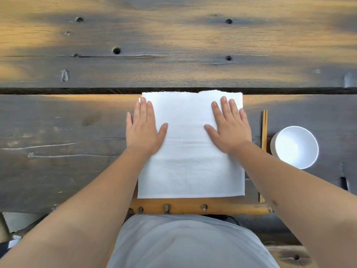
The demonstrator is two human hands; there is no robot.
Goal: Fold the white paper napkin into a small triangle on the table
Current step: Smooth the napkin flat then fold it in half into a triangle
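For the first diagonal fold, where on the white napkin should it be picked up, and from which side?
Probably a near corner: the white napkin lies flat and roughly square, so only edges and corners give purchase. The left hand and right hand press flat on its far half, leaving the near corners free. Pinch the near-right corner from the person's side, well short of the chopsticks and bowl.

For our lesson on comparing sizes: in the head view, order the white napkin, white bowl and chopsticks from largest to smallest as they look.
1. white napkin
2. white bowl
3. chopsticks, long but very thin, partly hidden by the right arm
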